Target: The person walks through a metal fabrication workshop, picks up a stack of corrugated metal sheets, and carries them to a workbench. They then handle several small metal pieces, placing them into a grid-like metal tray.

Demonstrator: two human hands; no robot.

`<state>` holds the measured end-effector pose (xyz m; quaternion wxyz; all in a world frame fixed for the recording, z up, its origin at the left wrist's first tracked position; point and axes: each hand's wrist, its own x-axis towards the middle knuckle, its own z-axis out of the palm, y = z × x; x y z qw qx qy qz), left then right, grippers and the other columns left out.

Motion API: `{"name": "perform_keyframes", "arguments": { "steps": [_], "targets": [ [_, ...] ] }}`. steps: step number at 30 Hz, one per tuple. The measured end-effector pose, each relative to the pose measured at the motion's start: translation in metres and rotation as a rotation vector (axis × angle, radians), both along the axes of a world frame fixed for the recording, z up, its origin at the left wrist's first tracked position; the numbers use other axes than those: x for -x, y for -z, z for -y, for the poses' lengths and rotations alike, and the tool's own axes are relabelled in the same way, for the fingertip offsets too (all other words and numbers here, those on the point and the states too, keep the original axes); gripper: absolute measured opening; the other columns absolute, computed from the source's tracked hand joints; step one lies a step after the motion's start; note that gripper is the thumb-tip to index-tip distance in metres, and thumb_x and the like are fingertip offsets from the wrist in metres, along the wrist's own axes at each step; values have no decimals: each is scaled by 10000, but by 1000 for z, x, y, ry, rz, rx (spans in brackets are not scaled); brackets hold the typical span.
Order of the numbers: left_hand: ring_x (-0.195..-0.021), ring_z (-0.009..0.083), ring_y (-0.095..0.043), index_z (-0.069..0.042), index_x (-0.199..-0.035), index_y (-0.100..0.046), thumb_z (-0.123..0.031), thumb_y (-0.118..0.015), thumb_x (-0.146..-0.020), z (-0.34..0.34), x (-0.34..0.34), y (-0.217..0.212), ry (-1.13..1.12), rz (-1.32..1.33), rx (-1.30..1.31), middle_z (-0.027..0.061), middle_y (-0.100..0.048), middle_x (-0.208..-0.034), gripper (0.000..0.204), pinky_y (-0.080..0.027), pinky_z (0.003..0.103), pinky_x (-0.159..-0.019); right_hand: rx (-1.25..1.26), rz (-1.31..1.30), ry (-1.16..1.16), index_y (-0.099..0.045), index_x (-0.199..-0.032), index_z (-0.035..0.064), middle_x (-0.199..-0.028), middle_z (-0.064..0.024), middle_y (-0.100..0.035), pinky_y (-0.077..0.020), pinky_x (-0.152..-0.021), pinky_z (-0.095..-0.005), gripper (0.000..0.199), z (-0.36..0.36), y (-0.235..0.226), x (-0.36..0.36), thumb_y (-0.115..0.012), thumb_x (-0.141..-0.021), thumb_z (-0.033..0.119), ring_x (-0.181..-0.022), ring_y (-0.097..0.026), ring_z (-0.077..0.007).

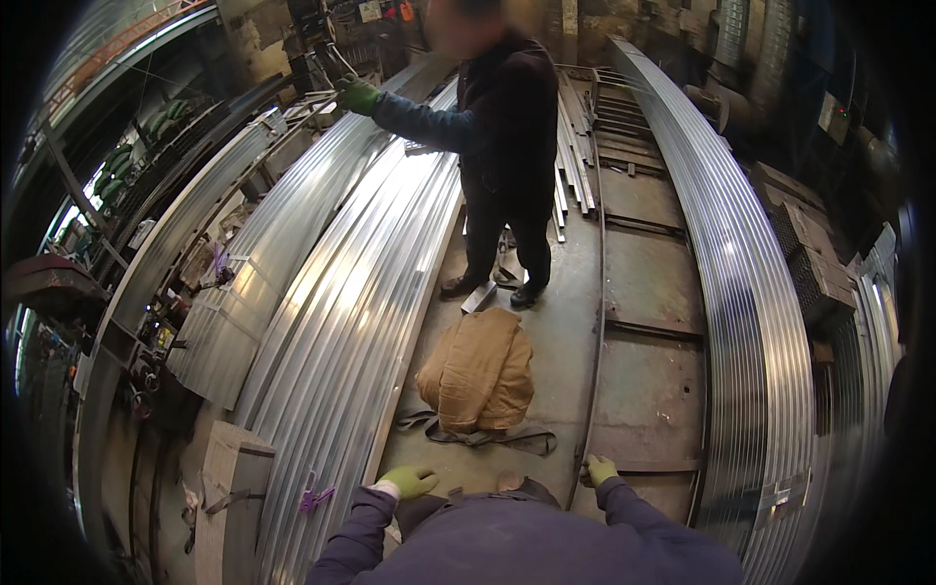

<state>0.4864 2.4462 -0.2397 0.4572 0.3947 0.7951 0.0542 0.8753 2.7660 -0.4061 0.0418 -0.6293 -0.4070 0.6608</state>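
My left hand, in a yellow-green glove, is low at the centre, beside my dark-clothed leg. Its fingers are stretched toward the right and hold nothing I can see. My right hand, gloved alike, hangs to the right of my body with its fingers curled in, and nothing shows in them. On the floor ahead of both hands lies a bulky tan cloth bundle, apart from them. Dark straps trail along its near side.
A person in dark clothes stands beyond the bundle, a green-gloved hand stretched left. Long ribbed metal profiles are stacked at left, others at right. A ladder-like steel frame lies on the floor. A purple clamp rests nearby.
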Motion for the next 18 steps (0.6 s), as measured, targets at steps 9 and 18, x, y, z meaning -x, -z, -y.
{"name": "perform_keyframes", "arguments": {
  "steps": [9,18],
  "targets": [
    [-1357,407,-608,-109,-1410,-699,-543,-522,-992,195,-32,148,-139,184,333,231,-669,-1433,629,-455,440,-1149,30,-91,-121,-665,-1093,19,-797,-131,-706,-537,-607,-365,384,-2,-14,38,-588,-1033,391,-657,-683,-246],
    [-1158,361,-704,-68,-1301,-730,-527,-519,-979,156,-66,167,-247,125,115,193,-759,-1250,599,-513,432,-1037,88,51,-171,-659,-1086,35,-779,-115,-692,-505,-578,-369,361,-4,0,15,-573,-1044,383,-614,-642,-219]
  ]
}}
